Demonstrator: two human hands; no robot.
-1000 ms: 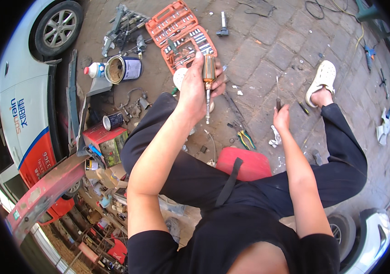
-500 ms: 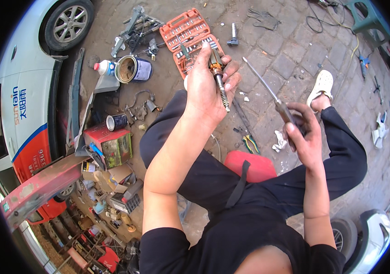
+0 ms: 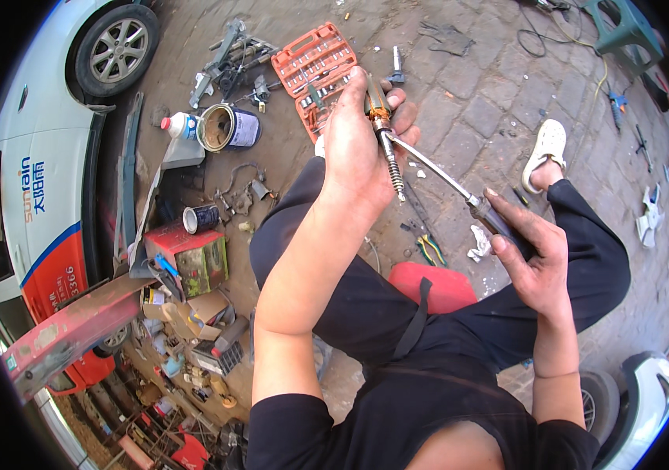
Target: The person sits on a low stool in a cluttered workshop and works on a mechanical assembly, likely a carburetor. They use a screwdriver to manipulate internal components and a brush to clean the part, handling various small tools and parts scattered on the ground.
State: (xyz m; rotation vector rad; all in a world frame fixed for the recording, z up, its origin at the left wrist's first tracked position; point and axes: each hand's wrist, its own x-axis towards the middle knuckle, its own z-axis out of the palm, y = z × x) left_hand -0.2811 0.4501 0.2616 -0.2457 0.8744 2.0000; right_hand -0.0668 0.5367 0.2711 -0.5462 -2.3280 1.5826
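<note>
My left hand (image 3: 362, 145) is closed around a motor armature (image 3: 379, 110), with copper windings at its middle and a worm-threaded shaft pointing toward me. Blackened fingers of my right hand (image 3: 537, 249) wrap the dark handle of a screwdriver (image 3: 448, 182). Its long metal blade slants up to the left, and the tip meets the armature's shaft just below the windings, or lies right over it. Behind my left hand lies an orange socket set case (image 3: 315, 59), opened out and partly hidden by the fingers.
Left of me are a paint can (image 3: 244, 129), a white bottle (image 3: 182, 125), metal parts (image 3: 233, 66) and a red-green box (image 3: 197, 254). Pliers (image 3: 431, 249) and a red cushion (image 3: 432, 287) lie close by. A green stool (image 3: 624, 35) stands far right; a car (image 3: 60, 157) is at left.
My right hand has brought the screwdriver's tip leftward to the armature, where it was apart before. The left hand still holds the armature, shifted slightly right.
</note>
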